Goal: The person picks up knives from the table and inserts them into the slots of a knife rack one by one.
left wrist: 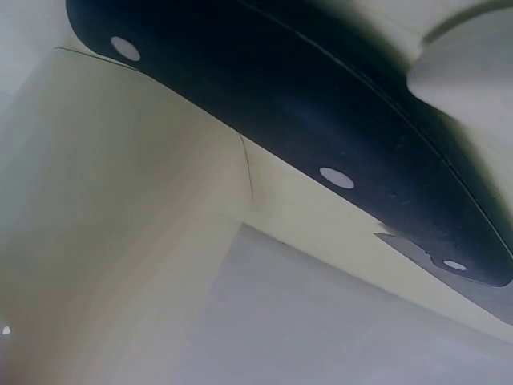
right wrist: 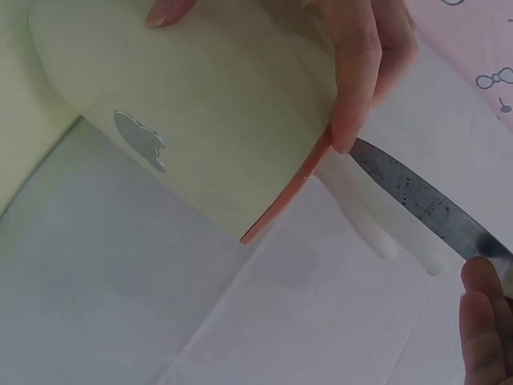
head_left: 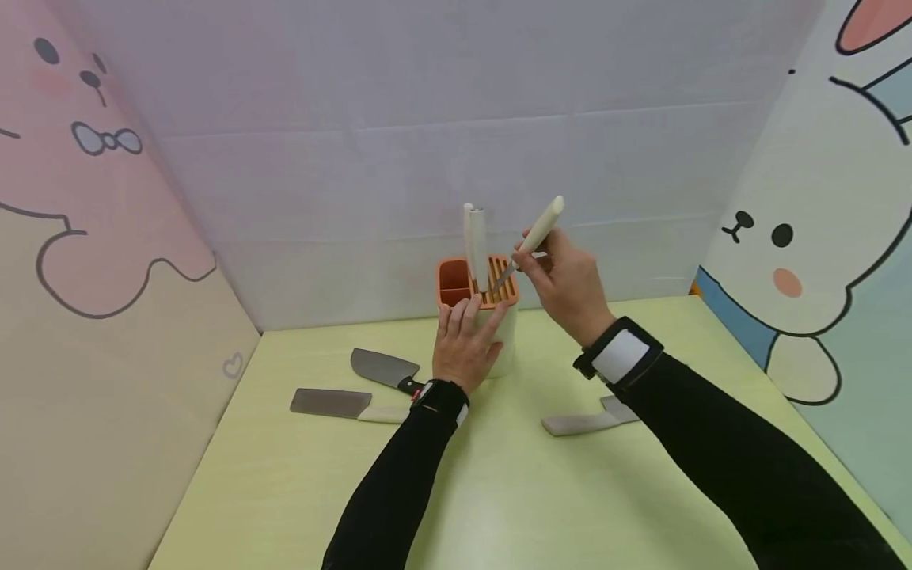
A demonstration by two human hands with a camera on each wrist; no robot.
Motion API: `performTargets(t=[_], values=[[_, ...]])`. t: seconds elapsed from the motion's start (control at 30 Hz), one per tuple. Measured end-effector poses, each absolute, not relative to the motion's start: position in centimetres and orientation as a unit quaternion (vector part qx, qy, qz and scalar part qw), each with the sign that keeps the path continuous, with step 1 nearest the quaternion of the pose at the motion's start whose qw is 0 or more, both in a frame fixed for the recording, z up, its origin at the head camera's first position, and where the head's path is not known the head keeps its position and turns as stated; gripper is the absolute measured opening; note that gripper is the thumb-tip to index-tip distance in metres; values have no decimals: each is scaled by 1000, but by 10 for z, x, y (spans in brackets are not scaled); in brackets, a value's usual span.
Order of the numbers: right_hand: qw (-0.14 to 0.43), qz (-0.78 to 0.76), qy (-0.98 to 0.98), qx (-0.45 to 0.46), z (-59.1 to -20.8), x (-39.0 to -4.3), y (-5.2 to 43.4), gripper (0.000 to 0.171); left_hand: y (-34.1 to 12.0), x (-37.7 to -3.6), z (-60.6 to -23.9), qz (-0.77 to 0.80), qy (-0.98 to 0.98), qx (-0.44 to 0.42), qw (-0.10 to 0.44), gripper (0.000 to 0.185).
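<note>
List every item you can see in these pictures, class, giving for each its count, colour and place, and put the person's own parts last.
Knife block: one, cream body with orange slotted top, at the back middle of the table.
Small knife: one, cream handle, steel blade, tip at the block's slots.
Upright handles: two, cream-white, standing in the block.
Cleavers: two, steel blades, one black-handled, one cream-handled, lying left of the block.
Cream-handled knife: one, lying on the table under the right forearm.
Table: one, pale yellow-green.
Left hand: one, fingers resting on the block's front.
Right hand: one, holding the small knife.
</note>
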State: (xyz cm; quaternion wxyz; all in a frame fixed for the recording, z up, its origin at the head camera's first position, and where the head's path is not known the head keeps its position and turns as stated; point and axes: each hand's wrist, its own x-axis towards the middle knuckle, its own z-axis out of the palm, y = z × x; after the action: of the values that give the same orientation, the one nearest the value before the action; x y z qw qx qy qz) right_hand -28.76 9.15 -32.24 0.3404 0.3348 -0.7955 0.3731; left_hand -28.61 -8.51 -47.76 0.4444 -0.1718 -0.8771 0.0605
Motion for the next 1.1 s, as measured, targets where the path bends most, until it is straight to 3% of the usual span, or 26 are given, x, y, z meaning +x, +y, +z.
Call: performTargets(t=[0.37,0.7,1.1], values=[[309,326,-833,325,-326,-296,75,31,-90,-283,-474,68,-877,-164,446,77],[226,313,-870,305,-335,-311,62,47,-91,-283,-471,70,-876,-165,447,80],[172,308,-885,303,-357,-314,64,42,-87,-279,-470,70,-875,-165,450,79]])
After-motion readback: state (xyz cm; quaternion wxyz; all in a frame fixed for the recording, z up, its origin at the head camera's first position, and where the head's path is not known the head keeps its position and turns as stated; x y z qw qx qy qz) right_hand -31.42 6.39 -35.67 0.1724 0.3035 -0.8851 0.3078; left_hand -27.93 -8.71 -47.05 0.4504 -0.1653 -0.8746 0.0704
